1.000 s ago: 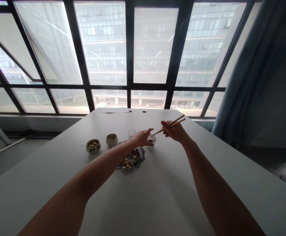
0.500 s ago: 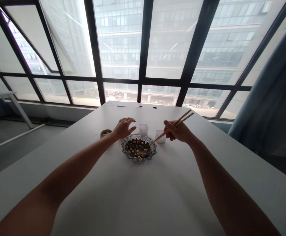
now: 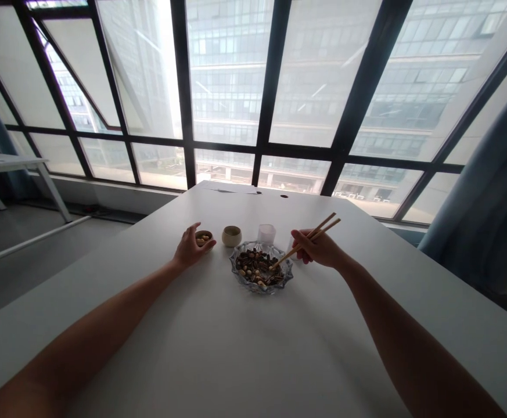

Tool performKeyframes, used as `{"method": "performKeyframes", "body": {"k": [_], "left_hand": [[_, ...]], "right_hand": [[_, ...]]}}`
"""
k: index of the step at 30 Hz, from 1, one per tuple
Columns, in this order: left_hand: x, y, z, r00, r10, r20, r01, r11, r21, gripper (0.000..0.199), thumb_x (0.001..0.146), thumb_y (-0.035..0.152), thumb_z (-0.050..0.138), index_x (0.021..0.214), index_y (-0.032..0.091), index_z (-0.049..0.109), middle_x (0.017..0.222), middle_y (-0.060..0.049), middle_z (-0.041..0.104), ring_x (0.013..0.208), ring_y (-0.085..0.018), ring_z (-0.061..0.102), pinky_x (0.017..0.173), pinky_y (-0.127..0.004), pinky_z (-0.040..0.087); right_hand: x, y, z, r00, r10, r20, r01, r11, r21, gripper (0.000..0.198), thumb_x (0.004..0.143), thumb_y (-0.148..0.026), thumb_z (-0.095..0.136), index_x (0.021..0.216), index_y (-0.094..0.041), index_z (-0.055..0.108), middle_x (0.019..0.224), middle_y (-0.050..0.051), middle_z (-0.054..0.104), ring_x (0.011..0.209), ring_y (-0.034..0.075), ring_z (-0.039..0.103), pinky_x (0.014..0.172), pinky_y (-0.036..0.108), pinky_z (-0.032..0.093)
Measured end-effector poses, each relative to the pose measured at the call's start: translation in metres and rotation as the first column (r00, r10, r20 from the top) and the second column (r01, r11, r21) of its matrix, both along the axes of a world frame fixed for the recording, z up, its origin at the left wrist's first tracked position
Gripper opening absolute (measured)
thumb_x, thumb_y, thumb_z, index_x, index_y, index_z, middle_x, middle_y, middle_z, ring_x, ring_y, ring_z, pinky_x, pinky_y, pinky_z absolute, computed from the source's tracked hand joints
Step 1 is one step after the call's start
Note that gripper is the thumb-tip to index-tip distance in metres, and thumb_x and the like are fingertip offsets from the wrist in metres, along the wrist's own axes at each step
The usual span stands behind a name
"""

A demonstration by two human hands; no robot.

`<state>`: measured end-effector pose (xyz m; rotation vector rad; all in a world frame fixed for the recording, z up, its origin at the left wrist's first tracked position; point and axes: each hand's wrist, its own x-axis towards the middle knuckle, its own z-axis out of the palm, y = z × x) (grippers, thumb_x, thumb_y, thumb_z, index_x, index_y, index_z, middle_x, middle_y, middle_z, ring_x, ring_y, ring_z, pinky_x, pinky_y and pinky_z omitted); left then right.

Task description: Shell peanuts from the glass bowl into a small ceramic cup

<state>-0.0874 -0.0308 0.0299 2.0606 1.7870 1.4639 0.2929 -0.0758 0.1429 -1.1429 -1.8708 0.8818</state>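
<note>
My left hand is at a small round cup with pale nuts in it. Its thumb and fingers are spread around the cup's near and left sides; whether they press on it is hard to see. In my right hand is a pair of wooden chopsticks, slanting down to the left. Their tips reach into a scalloped glass bowl filled with dark seeds and some pale nuts. One pale nut lies right by the tips; whether it is pinched cannot be made out.
A second beige cup stands left of the bowl's back edge. Behind the bowl is a translucent plastic cup; another is partly hidden by my right hand. The white table runs toward the windows, with a blue curtain at right.
My left hand has moved left, from beside the bowl to the cup of nuts, uncovering the second beige cup. The chopsticks stay in the bowl, and the whole view has shifted slightly.
</note>
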Motion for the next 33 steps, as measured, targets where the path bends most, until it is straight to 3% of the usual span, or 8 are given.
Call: {"method": "performKeyframes", "body": {"k": [4,7,9,15,18,23,28,33], "left_hand": [[-0.001,0.003,-0.005,0.993,-0.033,0.114,0.047,0.992,-0.117,0.087,0.069,0.056,0.079,0.138,0.019,0.041,0.131,-0.019,0.063,0.117,-0.031,0.064,0.101,-0.051,0.050],[0.001,0.000,-0.002,0.991,-0.036,0.127,0.053,0.989,-0.135,0.088,0.066,0.053,0.082,0.137,0.017,0.043,0.121,-0.017,0.068,0.111,-0.031,0.066,0.099,-0.050,0.052],[0.002,-0.003,0.000,0.994,-0.040,0.097,0.047,0.996,-0.073,0.086,0.064,0.048,0.084,0.135,0.017,0.046,0.124,-0.017,0.066,0.114,-0.031,0.065,0.101,-0.050,0.051],[0.006,-0.009,0.002,0.996,-0.065,0.058,0.063,0.997,0.040,0.084,0.064,0.044,0.085,0.134,0.019,0.047,0.124,-0.015,0.066,0.112,-0.028,0.065,0.101,-0.047,0.052],[0.006,-0.009,0.002,0.994,-0.078,0.071,0.075,0.996,0.048,0.084,0.064,0.043,0.085,0.134,0.020,0.047,0.120,-0.013,0.068,0.109,-0.027,0.067,0.099,-0.046,0.053],[0.008,-0.010,0.004,0.988,-0.133,0.081,0.132,0.991,0.019,0.084,0.064,0.042,0.086,0.135,0.022,0.046,0.119,-0.011,0.069,0.108,-0.026,0.068,0.099,-0.045,0.053],[0.009,-0.012,0.005,0.982,-0.156,0.102,0.156,0.988,0.007,0.086,0.063,0.042,0.086,0.136,0.023,0.045,0.122,-0.012,0.068,0.109,-0.026,0.067,0.099,-0.045,0.053],[0.009,-0.011,0.005,0.983,-0.157,0.092,0.159,0.987,-0.007,0.088,0.062,0.040,0.088,0.137,0.023,0.045,0.123,-0.012,0.069,0.111,-0.027,0.067,0.100,-0.044,0.053]], "right_hand": [[0.003,0.011,-0.005,0.958,-0.182,-0.223,0.172,0.983,-0.060,0.058,0.077,-0.071,0.066,0.061,-0.016,0.062,0.043,0.004,0.060,0.030,0.011,0.050,0.029,0.020,0.037],[0.006,0.020,-0.008,0.823,-0.352,-0.446,0.290,0.935,-0.204,0.048,0.084,-0.058,0.066,0.062,-0.016,0.061,0.043,0.004,0.059,0.033,0.011,0.050,0.030,0.020,0.038],[0.007,0.023,-0.009,0.762,-0.385,-0.520,0.293,0.922,-0.253,0.044,0.086,-0.053,0.065,0.063,-0.016,0.060,0.045,0.004,0.060,0.035,0.011,0.051,0.031,0.020,0.039],[0.007,0.025,-0.011,0.786,-0.341,-0.515,0.292,0.940,-0.175,0.047,0.084,-0.060,0.063,0.064,-0.018,0.059,0.046,0.005,0.059,0.036,0.013,0.051,0.031,0.023,0.039],[-0.007,0.019,-0.011,0.809,-0.312,-0.498,0.328,0.943,-0.059,0.053,0.082,-0.070,0.059,0.065,-0.019,0.058,0.046,0.005,0.060,0.034,0.014,0.051,0.031,0.025,0.039],[-0.075,0.007,-0.009,0.866,-0.202,-0.457,0.289,0.948,0.129,0.062,0.081,-0.082,0.048,0.069,-0.021,0.057,0.051,0.005,0.064,0.036,0.014,0.054,0.036,0.026,0.043],[-0.149,0.017,-0.008,0.915,-0.050,-0.401,0.125,0.979,0.164,0.064,0.080,-0.085,0.044,0.070,-0.023,0.056,0.054,0.004,0.064,0.040,0.014,0.056,0.038,0.026,0.044],[-0.164,0.032,-0.012,0.923,0.070,-0.378,-0.021,0.991,0.131,0.064,0.069,-0.085,0.060,0.069,-0.021,0.060,0.053,0.003,0.063,0.042,0.014,0.056,0.040,0.026,0.045]]}}
